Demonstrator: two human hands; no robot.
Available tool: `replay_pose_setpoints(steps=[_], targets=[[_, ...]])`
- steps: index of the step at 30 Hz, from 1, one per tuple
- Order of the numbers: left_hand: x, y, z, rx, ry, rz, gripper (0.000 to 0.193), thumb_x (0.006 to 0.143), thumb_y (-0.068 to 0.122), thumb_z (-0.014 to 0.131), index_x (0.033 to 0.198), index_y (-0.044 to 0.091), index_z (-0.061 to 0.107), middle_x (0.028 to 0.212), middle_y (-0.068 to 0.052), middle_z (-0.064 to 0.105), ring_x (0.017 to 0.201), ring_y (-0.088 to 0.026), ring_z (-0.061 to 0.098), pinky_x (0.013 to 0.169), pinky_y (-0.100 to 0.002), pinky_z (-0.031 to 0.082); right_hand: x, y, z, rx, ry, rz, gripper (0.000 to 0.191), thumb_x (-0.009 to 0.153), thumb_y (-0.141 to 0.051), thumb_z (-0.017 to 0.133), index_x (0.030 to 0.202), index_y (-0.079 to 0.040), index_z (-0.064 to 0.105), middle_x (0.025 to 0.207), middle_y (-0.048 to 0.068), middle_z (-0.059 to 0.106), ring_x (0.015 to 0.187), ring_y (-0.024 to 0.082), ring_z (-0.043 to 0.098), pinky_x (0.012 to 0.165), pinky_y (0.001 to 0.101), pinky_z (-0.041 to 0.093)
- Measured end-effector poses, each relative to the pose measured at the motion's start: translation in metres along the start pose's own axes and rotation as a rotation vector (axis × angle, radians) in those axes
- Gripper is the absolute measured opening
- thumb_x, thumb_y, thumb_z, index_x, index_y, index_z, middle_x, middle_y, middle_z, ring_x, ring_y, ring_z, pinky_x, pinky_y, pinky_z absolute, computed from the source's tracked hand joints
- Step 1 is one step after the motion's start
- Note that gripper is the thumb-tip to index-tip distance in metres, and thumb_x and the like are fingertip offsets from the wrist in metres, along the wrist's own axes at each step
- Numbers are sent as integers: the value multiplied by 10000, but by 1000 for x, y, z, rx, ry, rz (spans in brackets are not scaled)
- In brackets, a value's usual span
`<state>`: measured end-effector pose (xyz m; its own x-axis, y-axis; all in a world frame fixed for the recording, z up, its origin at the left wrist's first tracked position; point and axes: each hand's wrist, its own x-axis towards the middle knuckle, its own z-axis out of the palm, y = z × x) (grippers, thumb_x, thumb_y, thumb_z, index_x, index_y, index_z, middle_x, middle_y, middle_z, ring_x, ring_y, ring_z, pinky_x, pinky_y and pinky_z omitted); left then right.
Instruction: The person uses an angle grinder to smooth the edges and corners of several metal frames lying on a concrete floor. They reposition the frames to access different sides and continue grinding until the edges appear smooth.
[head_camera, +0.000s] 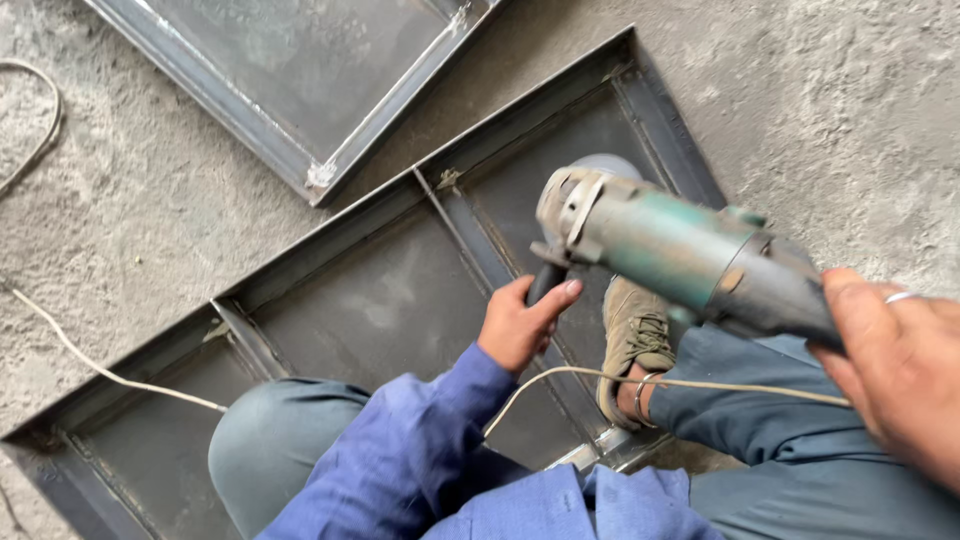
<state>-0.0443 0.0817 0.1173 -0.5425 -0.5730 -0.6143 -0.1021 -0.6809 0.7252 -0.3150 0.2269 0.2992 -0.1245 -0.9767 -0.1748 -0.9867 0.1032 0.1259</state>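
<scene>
Both hands are gripping the grubby green angle grinder (680, 262), left hand (520, 325) on its side handle, right hand (900, 370) on the body, poised over the long grey steel frame (370, 300), nothing visibly ground yet.

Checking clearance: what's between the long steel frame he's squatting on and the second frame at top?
Head view: only a bare strip of rough concrete floor separates the long frame from the second frame; their edges lie apart.

Right hand (900, 370) cut off at frame edge, grip on grinder (670, 250) only partly seen. Grinder disc hidden behind body. Side handle mostly covered by left hand (520, 325). Second frame (300, 80) cropped at top. Cord (660, 382) ran off-frame.
</scene>
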Motion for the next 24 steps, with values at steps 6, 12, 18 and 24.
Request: replay_pose_setpoints(steps=[6,12,18,24], targets=[[-23,6,-22,-73,-216,-244,277,875,327,765,847,94,619,584,-8,565,426,-105,533,404,-286,442,15,-22,-34,-58,-130,-43,663,759,-360,730,1335,-67,585,1001,117,747,849,305,733,722,425,582],[-45,7,-19,-32,-98,-150,390,907,313,769,766,14,563,540,-45,559,366,-133,504,344,-301,386,33,-21,-49,-106,-573,47,756,839,-521,642,1491,-184,461,982,-3,733,963,211,742,793,384,618],[-56,22,-20,7,31,-101,370,907,290,763,755,12,571,530,-39,552,375,-115,498,346,-302,402,69,-31,-71,-79,-722,153,585,882,-534,613,1367,-249,452,1028,-23,741,1035,204,745,865,381,621],[-81,35,-23,52,258,-33,358,865,268,779,737,-2,581,491,-30,548,374,-111,490,357,-294,382,93,-27,-72,-3,-672,50,585,841,-529,682,1271,-208,450,1017,47,755,1023,272,746,886,424,600]])
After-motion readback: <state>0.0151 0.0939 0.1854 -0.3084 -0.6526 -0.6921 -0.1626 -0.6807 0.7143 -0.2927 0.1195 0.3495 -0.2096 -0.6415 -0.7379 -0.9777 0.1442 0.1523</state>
